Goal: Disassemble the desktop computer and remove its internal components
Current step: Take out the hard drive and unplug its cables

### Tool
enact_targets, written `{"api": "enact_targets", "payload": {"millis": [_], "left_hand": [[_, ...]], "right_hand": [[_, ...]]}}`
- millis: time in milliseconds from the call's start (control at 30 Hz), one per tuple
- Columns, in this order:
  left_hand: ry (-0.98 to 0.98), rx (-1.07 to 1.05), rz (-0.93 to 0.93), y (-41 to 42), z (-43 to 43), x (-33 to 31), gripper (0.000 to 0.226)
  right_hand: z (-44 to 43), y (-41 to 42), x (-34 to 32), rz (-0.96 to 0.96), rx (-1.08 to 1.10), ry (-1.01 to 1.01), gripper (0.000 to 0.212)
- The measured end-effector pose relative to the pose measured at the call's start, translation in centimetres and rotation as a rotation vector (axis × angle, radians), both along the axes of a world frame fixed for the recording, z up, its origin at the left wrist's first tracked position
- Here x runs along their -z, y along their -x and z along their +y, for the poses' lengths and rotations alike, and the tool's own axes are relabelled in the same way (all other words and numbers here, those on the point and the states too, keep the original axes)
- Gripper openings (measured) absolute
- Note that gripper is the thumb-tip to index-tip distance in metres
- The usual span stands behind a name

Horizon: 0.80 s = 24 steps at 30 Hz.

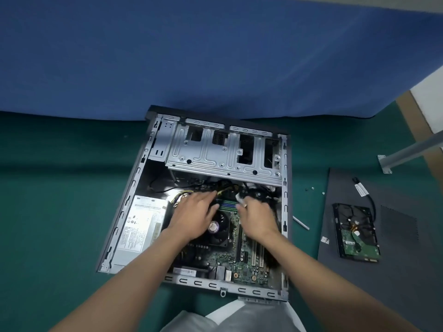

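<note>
An open desktop case (pixel 134 188) lies flat on the green table. Inside are the silver power supply (pixel 141 224) at the left, the metal drive cage (pixel 223 152) at the far end, and the green motherboard (pixel 247 262) with its CPU fan (pixel 219 227). My left hand (pixel 191 212) reaches flat over the fan, its fingers stretched toward the bundle of black and yellow cables (pixel 227 185). My right hand (pixel 257 218) lies over the board, blurred, its fingers curled at a white connector (pixel 239 197) by the memory sticks (pixel 226 206).
A removed hard drive (pixel 357 233) lies circuit side up on the dark side panel (pixel 395 271) at the right, with a loose black cable (pixel 366 195). Small screws (pixel 311 188) and a thin metal rod (pixel 300 222) lie beside the case. A blue partition (pixel 191 56) stands behind.
</note>
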<state>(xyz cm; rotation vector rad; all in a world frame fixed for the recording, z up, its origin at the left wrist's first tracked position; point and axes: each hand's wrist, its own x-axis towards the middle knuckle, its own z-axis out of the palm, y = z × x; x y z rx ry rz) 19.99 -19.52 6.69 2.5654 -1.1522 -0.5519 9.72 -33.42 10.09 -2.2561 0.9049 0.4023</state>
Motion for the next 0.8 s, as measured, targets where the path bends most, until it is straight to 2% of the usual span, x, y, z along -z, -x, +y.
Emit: {"api": "enact_targets", "payload": {"millis": [67, 133, 233, 333, 467, 533, 633, 700, 800], "left_hand": [[-0.039, 0.023, 0.071, -0.1, 0.0, 0.1, 0.045], [-0.071, 0.03, 0.068, -0.1, -0.4, 0.0, 0.041], [-0.132, 0.087, 0.06, -0.4, -0.8, 0.2, 0.043], [-0.142, 0.118, 0.13, -1.3, -1.2, 0.3, 0.044], [-0.183, 0.136, 0.178, -2.3, -1.8, 0.2, 0.047], [-0.228, 0.162, 0.152, -2.4, -1.9, 0.1, 0.05], [-0.277, 0.149, 0.146, -2.2, -2.0, 0.6, 0.053], [-0.273, 0.121, 0.141, -2.0, -2.0, 0.9, 0.053], [-0.241, 0.082, 0.104, -1.6, -2.1, 1.2, 0.053]], "right_hand": [[-0.7, -0.3, -0.6, -0.152, 0.163, 0.017, 0.028], [-0.6, -0.7, -0.8, -0.205, 0.229, 0.046, 0.028], [0.4, -1.0, -0.6, -0.045, 0.05, 0.222, 0.016], [0.8, -1.5, 0.0, 0.133, -0.13, 0.274, 0.039], [0.8, -3.7, 1.2, 0.09, -0.081, 0.223, 0.038], [0.6, -4.8, 1.4, 0.095, -0.134, 0.236, 0.04], [0.2, -6.0, 2.2, 0.113, -0.209, 0.287, 0.029], [-0.2, -6.7, 2.8, 0.145, -0.246, 0.296, 0.023], [-0.4, -7.5, 3.2, 0.155, -0.279, 0.285, 0.025]]}}
